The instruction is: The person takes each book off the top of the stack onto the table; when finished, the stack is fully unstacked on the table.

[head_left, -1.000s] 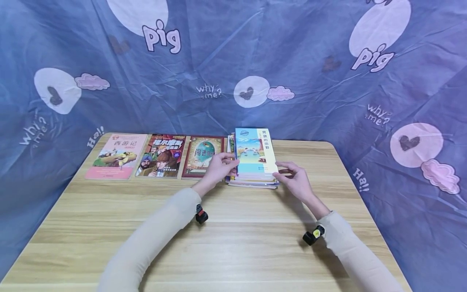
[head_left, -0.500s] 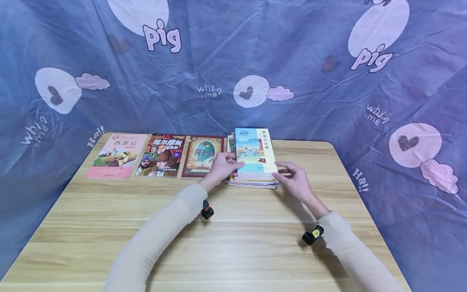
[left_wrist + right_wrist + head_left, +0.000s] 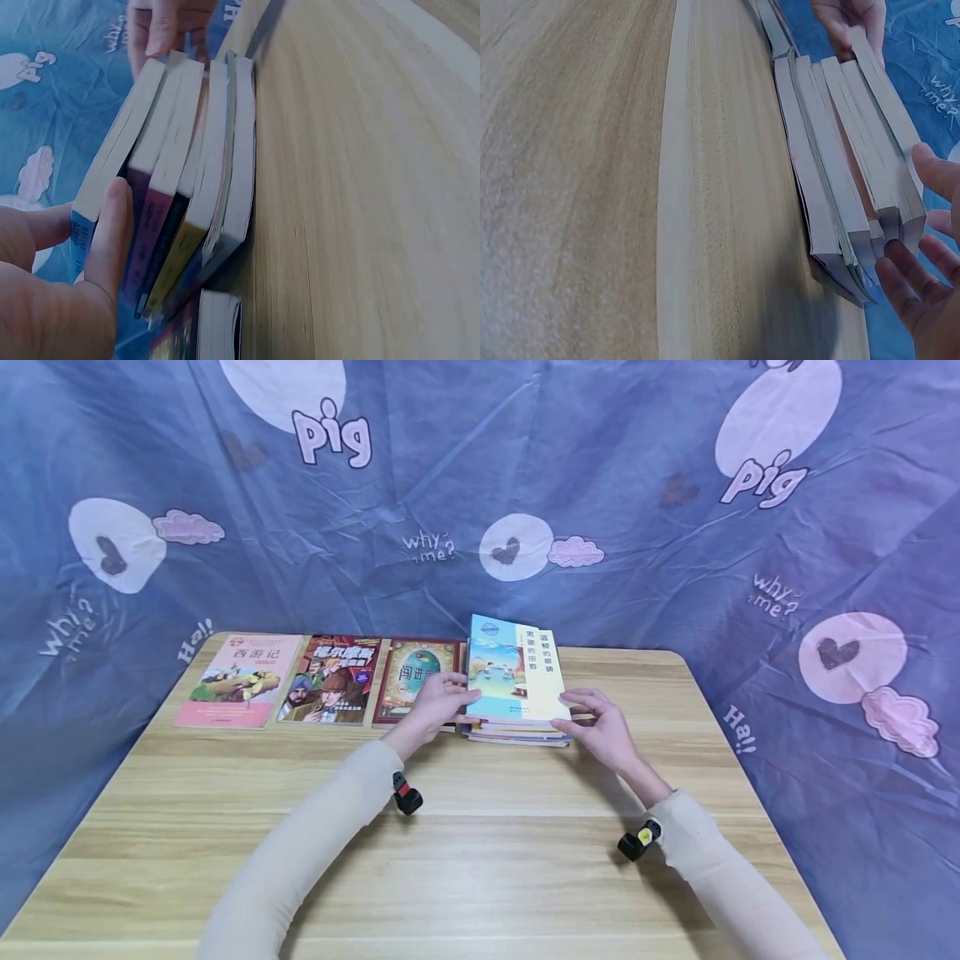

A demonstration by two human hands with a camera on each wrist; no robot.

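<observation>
My left hand (image 3: 431, 706) pinches the left edge of a blue-and-cream paperback book (image 3: 497, 672), the top one of a stack. In the left wrist view that top book (image 3: 124, 142) is tilted away from the books below, with a finger on either side of its blue spine. A second pale-yellow book (image 3: 552, 681) shows under its right side. At the stack's front right corner, my right hand (image 3: 603, 727) holds the upper books, thumb near the top and fingers on the side. Lower books of the stack (image 3: 517, 741) show only their page edges.
Left of the stack, a dark red book (image 3: 390, 693), a detective comic-style book (image 3: 330, 681) and a pink book (image 3: 232, 685) lie face up in a row. They are on a wooden table (image 3: 480, 860), with a blue printed cloth (image 3: 637, 485) behind and beside it.
The top book has slid left and tipped up at its left side with my left hand, baring the second book's cover. My right hand has shifted slightly left.
</observation>
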